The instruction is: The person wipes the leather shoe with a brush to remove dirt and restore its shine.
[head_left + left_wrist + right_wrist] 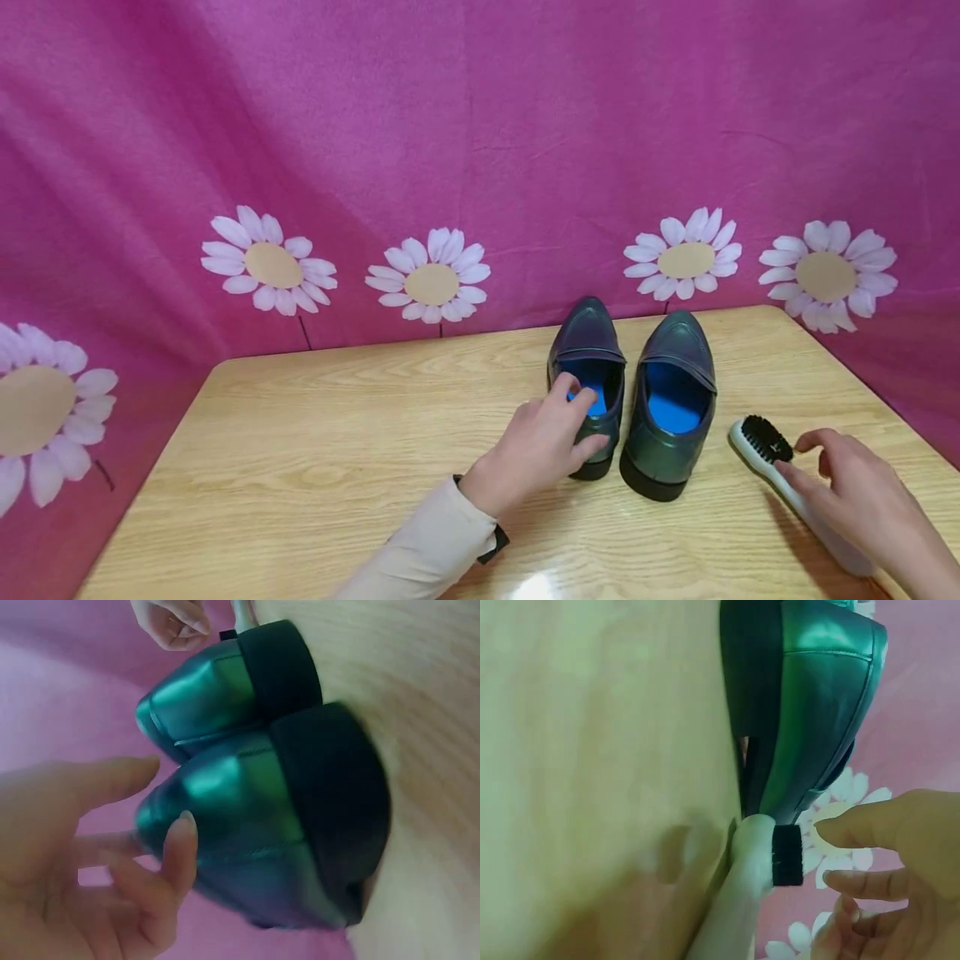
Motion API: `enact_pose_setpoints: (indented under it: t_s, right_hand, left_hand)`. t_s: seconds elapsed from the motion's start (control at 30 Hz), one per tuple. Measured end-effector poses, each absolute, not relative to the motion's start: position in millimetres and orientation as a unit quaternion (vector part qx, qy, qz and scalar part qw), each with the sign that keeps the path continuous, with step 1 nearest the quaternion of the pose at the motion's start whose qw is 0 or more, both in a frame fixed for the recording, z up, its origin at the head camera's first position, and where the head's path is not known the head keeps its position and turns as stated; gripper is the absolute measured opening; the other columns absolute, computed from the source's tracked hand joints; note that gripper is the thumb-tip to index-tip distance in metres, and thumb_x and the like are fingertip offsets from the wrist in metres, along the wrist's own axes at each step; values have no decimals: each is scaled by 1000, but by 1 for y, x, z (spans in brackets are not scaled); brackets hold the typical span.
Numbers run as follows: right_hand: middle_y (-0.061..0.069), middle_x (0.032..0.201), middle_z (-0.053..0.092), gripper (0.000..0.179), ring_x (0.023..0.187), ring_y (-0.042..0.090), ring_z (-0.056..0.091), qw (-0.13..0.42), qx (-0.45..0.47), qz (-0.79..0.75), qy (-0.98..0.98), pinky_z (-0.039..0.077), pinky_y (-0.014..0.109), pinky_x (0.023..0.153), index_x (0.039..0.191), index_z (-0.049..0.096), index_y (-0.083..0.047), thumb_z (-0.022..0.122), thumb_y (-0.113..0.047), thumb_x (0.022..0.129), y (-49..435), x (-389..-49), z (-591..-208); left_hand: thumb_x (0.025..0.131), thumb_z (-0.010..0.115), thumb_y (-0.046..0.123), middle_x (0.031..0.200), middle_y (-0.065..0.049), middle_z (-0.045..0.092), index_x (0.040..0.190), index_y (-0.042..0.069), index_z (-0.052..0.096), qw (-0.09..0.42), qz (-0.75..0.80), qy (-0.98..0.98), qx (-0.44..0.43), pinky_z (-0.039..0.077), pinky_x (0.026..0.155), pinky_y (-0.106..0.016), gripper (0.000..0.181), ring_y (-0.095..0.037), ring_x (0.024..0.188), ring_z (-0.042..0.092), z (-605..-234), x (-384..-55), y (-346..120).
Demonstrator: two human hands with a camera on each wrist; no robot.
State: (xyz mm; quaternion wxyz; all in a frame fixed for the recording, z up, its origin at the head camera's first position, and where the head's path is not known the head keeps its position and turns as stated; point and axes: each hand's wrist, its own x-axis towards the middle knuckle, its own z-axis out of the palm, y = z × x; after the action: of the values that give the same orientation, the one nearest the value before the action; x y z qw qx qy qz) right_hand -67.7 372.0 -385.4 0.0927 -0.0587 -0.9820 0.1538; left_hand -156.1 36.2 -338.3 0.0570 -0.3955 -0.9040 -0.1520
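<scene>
Two dark loafers with a green-violet sheen and blue insoles stand side by side, toes toward the cloth. Over the opening of the left loafer (589, 333) hovers my left hand (528, 450), thumb spread from loosely bent fingers. In the left wrist view that hand (97, 855) is close to the heel (225, 795), gripping nothing. The right loafer (675, 400) stands just beside it. Farther right, a pale-handled brush (806, 508) lies with black bristles (767, 439) upward. My right hand (855, 496) is above its handle, thumb and fingers apart; the right wrist view shows them beside the bristles (787, 855).
A light wood-grain table (337, 458) bears everything. Behind and at both sides hangs a magenta cloth (450, 125) printed with white daisies. An orange bit (877, 586) shows at the brush's near end.
</scene>
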Motion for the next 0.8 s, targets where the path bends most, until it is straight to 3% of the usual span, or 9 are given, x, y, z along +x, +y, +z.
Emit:
enact_pose_setpoints:
  t_s: [0.23,0.43,0.57,0.7,0.8]
  right_hand:
    - [17,80,55,43,71,29,52,79,-79,153,-982,41,37,56,99,52,8,74,-25,83,384,-60,-399]
    - [6,72,48,38,63,19,44,75,-67,154,-983,36,34,55,99,50,6,73,-22,85,385,-53,-404]
    - [3,69,47,36,61,17,42,3,-80,166,-983,34,33,56,96,50,5,65,-28,92,386,-55,-407]
    - [2,73,50,50,66,18,45,-89,-100,177,-975,35,32,59,93,53,4,59,-46,93,387,-60,-413]
    - [2,71,48,57,67,18,44,-127,-102,182,-970,34,32,60,89,53,2,56,-56,91,387,-61,-418]
  left_hand:
    - [94,63,37,113,-3,61,125,13,63,17,-160,-906,-392,52,77,-24,40,-11,96,61,-350,-159,43]
    - [93,63,35,100,-1,63,116,12,66,37,-148,-909,-387,49,66,-21,33,-8,83,60,-350,-158,43]
    - [92,65,34,85,1,62,107,10,70,54,-170,-902,-393,43,58,-16,28,-6,74,56,-350,-161,41]
    - [93,63,35,67,2,50,85,10,68,73,-199,-894,-396,33,50,-15,27,-6,62,45,-354,-164,37]
    - [96,60,34,65,3,44,77,12,60,73,-229,-890,-388,30,50,-16,29,-7,60,42,-358,-167,30]
